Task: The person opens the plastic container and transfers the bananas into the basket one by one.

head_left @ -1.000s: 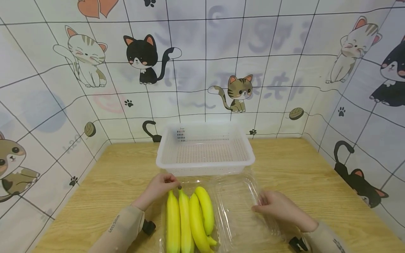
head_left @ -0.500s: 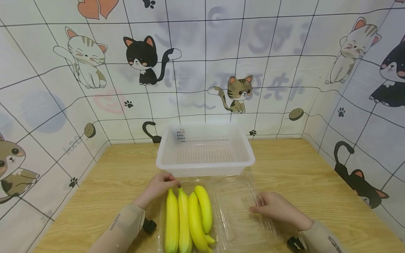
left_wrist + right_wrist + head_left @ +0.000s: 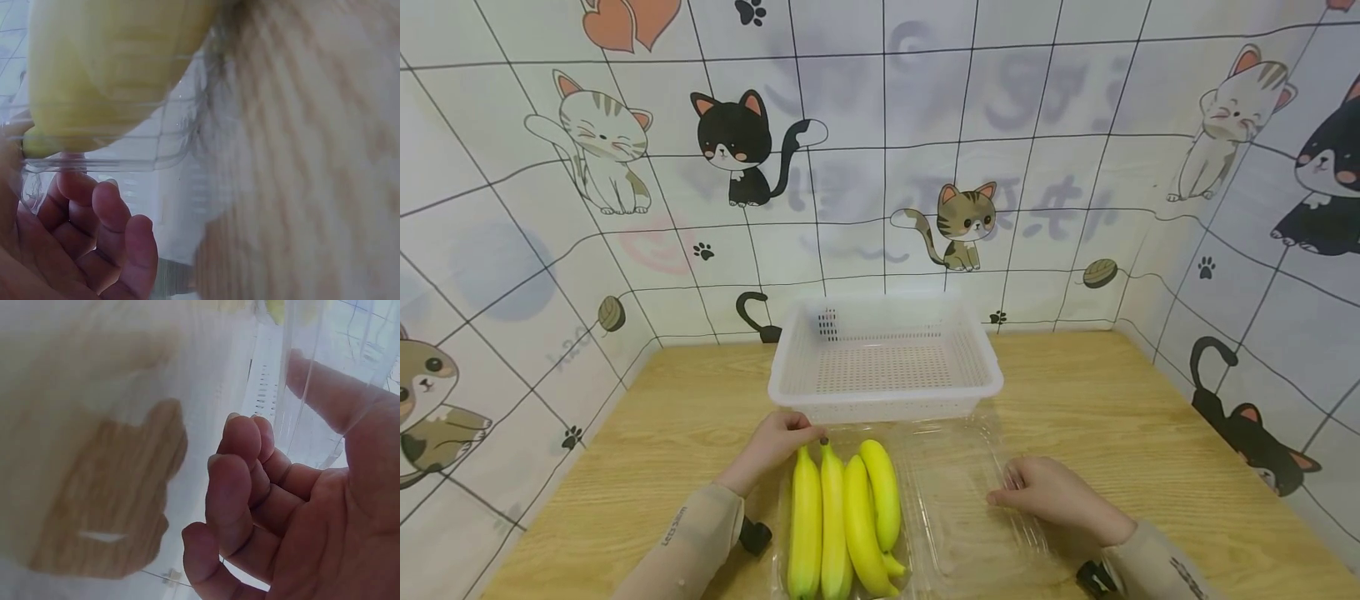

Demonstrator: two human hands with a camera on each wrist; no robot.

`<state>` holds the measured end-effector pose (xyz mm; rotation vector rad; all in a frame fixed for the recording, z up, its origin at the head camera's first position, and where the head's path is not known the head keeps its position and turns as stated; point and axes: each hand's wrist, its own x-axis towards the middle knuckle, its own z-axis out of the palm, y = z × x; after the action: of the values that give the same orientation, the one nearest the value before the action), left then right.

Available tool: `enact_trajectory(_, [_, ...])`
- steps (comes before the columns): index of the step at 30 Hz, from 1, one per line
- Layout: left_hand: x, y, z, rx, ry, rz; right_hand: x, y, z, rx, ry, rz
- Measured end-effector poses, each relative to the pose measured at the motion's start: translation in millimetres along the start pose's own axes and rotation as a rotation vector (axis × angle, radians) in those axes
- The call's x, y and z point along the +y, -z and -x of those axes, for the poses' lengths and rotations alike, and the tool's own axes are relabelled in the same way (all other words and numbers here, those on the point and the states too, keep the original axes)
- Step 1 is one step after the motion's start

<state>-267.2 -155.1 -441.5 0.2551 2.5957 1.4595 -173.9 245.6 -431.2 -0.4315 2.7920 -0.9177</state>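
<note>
Both hands are curled in to hold: the left hand [image 3: 778, 439] grips a clear plastic box [image 3: 853, 433] at its far left corner, the right hand [image 3: 1051, 493] pinches the thin lid [image 3: 951, 508] by its right edge. On my feed I see four smooth yellow bananas [image 3: 861, 525] lying lengthwise in the box, a white slotted basket [image 3: 883, 402] just beyond its far rim, and grained wooden table [image 3: 1090, 392] reaching out on either side.
</note>
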Motion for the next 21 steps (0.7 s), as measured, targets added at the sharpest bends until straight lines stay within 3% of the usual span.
enact_trajectory(14, [-0.5,1.9,-2.8,0.031,0.017,-0.043,4.0,-0.6,-6.3,-0.013,0.008,0.064])
enact_trajectory(21, [2.2,10.2,1.6,0.012,0.031,-0.042,3.0,0.2,-6.4,-0.013,0.02,0.088])
